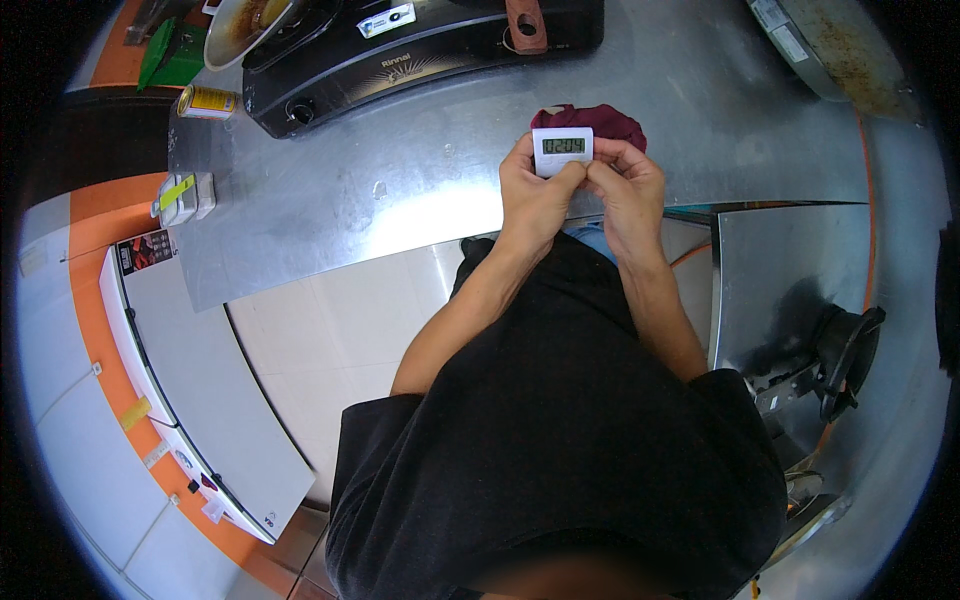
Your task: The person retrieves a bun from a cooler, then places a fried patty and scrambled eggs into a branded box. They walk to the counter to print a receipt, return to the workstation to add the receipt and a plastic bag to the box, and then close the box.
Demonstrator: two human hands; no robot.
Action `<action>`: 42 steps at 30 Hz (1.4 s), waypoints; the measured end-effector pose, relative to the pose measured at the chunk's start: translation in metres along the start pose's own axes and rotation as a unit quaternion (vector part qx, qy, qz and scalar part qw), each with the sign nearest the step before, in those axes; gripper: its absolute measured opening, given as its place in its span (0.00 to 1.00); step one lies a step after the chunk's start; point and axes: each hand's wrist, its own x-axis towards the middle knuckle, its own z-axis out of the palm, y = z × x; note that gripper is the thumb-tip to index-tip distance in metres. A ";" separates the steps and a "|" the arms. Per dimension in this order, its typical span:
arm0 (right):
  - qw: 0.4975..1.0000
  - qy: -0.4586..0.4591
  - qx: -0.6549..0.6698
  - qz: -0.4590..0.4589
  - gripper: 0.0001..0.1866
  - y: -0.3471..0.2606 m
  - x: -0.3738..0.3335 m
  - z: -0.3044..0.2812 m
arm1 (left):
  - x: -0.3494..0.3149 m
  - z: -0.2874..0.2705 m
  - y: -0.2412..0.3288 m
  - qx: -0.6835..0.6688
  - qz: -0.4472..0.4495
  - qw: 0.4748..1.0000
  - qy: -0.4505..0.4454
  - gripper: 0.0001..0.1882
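Obs: small white digital timer (562, 150) held in both hands above the steel counter (400, 200), just in front of a crumpled maroon cloth (605, 120)

Left hand (530, 190): fingers curled, thumb and fingertips pinching the timer's lower left edge. Right hand (625, 185): curled likewise, thumb tip pinching the lower right edge. The two thumbs nearly meet below the display. Timer lifted clear of the counter, as far as I can tell

Handling (judgement): light, rigid plastic case; smooth, so somewhat slippery under dry fingers; display window probably the fragile part. Best gripped by the side edges or lower border, as now, keeping the pads off the screen. A drop onto the steel could crack it

Orientation: the case is a wide rectangle, long axis running left to right across the person's body. The display faces up toward the head camera, its top edge pointing away from the person, toward the black gas stove (400, 50) at the back of the counter. Slight tilt toward the viewer; exact angle not readable
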 end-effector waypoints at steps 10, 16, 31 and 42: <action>1.000 -0.023 -0.018 -0.003 0.11 -0.002 0.002 -0.003 | -0.003 0.001 0.002 0.019 0.014 1.000 0.012 0.14; 1.000 -0.022 -0.018 0.001 0.11 -0.002 0.002 -0.003 | -0.002 0.002 0.002 0.022 0.005 1.000 0.012 0.13; 0.999 -0.031 -0.010 -0.003 0.11 -0.001 0.003 -0.004 | -0.001 0.001 0.003 0.019 0.005 1.000 0.009 0.12; 1.000 -0.016 -0.022 0.004 0.11 0.000 0.003 -0.004 | 0.000 0.001 0.001 0.030 0.006 1.000 0.009 0.11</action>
